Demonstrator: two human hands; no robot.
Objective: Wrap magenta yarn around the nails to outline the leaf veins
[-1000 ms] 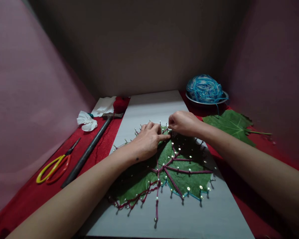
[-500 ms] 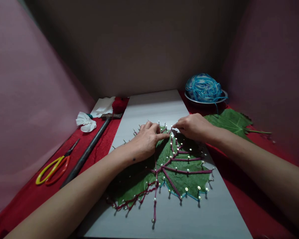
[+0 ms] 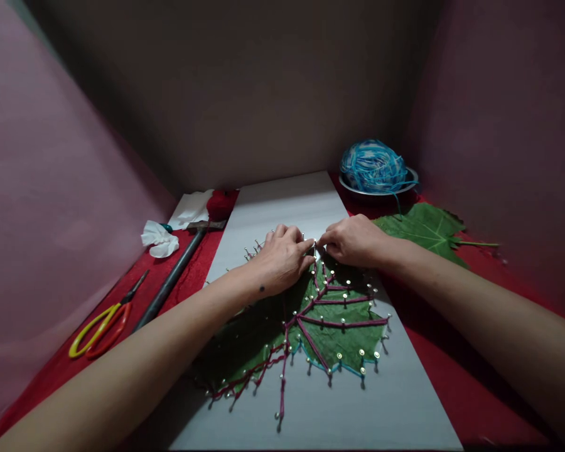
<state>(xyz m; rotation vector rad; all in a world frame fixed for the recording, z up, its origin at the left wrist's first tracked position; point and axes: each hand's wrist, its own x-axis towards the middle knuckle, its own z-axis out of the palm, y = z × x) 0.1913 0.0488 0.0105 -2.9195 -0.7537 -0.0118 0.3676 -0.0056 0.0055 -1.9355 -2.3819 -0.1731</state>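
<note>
A large green leaf (image 3: 353, 339) lies on a white board (image 3: 292, 194), with several nails standing around its edge and along its veins. Purple yarn (image 3: 358, 324) runs from nail to nail over the veins. Red yarn edges the lower left, and blue yarn (image 3: 311, 359) the lower right. My left hand (image 3: 285, 260) rests over the upper leaf with fingers curled, index and thumb beside a nail (image 3: 315, 243) at the leaf's top. Across that nail, my right hand (image 3: 351, 242) is closed in a pinch. Whatever strand either hand grips is too small to make out.
At left on the red cloth are scissors (image 3: 104, 326) with yellow and orange handles, a hammer (image 3: 174, 276), crumpled white tissue (image 3: 159, 240) and red yarn (image 3: 222, 204). At right, a blue yarn ball (image 3: 373, 166) sits in a metal bowl (image 3: 412, 182), near another leaf (image 3: 419, 226).
My left index finger has risen toward the top nail, closer to my right fingertips. My right hand stays at that nail. The whole view has shifted slightly.
</note>
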